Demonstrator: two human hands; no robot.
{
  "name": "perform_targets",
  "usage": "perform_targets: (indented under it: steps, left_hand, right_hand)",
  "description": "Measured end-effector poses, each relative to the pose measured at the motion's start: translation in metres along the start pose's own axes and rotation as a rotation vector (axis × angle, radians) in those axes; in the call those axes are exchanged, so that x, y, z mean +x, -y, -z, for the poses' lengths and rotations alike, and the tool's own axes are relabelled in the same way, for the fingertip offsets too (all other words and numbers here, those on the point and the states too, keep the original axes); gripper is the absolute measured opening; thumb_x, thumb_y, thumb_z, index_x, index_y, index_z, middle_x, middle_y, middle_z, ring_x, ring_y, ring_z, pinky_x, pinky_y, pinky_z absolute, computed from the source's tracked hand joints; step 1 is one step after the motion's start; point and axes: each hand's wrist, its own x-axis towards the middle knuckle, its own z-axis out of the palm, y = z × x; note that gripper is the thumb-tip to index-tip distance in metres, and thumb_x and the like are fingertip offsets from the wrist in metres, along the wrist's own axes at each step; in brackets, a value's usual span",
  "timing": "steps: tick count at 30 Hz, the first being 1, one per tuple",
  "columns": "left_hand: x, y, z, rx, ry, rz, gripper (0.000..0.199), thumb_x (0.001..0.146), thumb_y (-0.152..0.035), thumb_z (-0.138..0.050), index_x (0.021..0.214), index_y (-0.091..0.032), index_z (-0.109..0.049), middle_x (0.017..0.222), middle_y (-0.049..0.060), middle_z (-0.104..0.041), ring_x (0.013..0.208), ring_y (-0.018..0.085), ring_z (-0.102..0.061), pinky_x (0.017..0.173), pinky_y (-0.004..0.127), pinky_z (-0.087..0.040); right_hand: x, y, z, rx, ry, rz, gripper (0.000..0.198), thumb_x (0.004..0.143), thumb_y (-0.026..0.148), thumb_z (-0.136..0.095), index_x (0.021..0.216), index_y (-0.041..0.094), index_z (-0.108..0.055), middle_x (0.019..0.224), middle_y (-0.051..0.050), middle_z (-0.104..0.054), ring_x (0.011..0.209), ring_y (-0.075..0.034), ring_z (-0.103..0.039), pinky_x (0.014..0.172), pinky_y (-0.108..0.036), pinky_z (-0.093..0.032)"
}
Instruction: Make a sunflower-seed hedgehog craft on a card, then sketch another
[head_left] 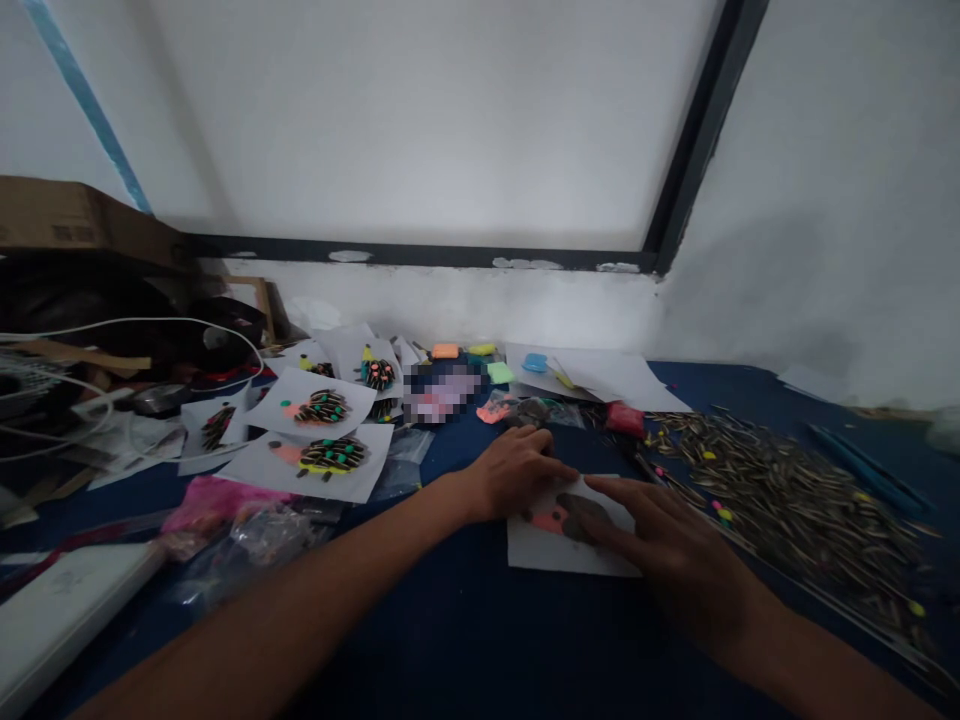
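A white sheet [574,558] lies on the blue tabletop in front of me. On it is a flat clay figure with a pink pointed part [550,520] and a dark grey rounded body [576,515]. My left hand [519,472] rests over the sheet's upper left edge, its fingers bent, thumb and forefinger apart. My right hand [667,540] reaches in from the right with its fingers stretched out over the grey body. Its fingertips touch or hover just above the clay; I cannot tell which. Just beyond my left hand sits a dark clay lump [529,412].
Striped sunflower seeds [795,500] form a wide heap at right. Finished seed-covered animal figures on paper [330,455] lie at left, beside plastic bags [274,535] and a white box [71,620]. Orange clay [445,351], blue clay [534,363] and a red packet [625,419] are farther back.
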Motion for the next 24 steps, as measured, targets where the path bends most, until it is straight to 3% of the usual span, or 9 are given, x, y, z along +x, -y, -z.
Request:
perform_targets:
  steps: [11,24]
  left_hand:
    - [-0.001,0.001,-0.002,0.010,0.001,-0.006,0.027,0.093,-0.026,-0.051,0.114,-0.032,-0.066,0.092,0.005,-0.055,0.085,0.016,-0.051,0.076,0.029,-0.039]
    - [-0.001,0.002,-0.002,-0.040,-0.010,-0.001,0.027,0.093,-0.024,-0.051,0.114,-0.030,-0.066,0.095,0.005,-0.056,0.086,0.016,-0.052,0.077,0.030,-0.040]
  right_hand:
    - [-0.002,0.003,0.000,-0.055,-0.005,-0.028,0.038,0.089,0.004,-0.041,0.106,0.022,-0.069,0.109,-0.011,-0.069,0.100,-0.024,-0.064,0.075,-0.036,-0.056]
    - [-0.012,-0.002,0.000,0.091,0.023,-0.132,0.043,0.085,0.000,-0.040,0.110,0.025,-0.065,0.116,-0.009,-0.066,0.101,-0.022,-0.064,0.077,-0.038,-0.057]
